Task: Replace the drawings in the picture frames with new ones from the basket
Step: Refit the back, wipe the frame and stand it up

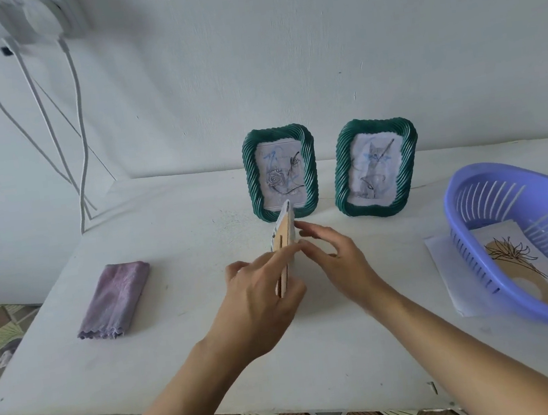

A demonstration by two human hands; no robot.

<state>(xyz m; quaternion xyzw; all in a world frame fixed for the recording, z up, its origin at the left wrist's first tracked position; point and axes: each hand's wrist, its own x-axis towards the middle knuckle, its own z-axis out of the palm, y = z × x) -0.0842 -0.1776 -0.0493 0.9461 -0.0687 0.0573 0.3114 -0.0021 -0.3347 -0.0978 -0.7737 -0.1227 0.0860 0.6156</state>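
1. White table, set against a white wall; all items described here rest on or above its top.
2. Left hand, raised over the middle of the table. Its fingers are closed on the lower part of a thin board seen edge-on, thumb on the near side.
3. Thin tan-and-white board, held tilted, its upper end reaching in front of the lower edge of the left-standing frame. Whether it is a frame backing, a drawing, or both together cannot be told.
4. Right hand, just right of the board. Its fingers are spread and loosely extended; the fingertips touch or nearly touch the board's right face, with nothing enclosed in the hand.
5. Green twisted-rim picture frame holding a rose drawing, standing upright near the wall.
6. Second green twisted-rim picture frame holding a cat drawing, upright, just right of the first and apart from it.
7. Lilac slotted plastic basket, at the table's right edge; inside lies a flower drawing on tan and white paper.
8. White sheet, partly under the basket.
9. Folded mauve cloth, lying flat on the left, well apart from the hands.
10. White cables, hanging down the wall at upper left.
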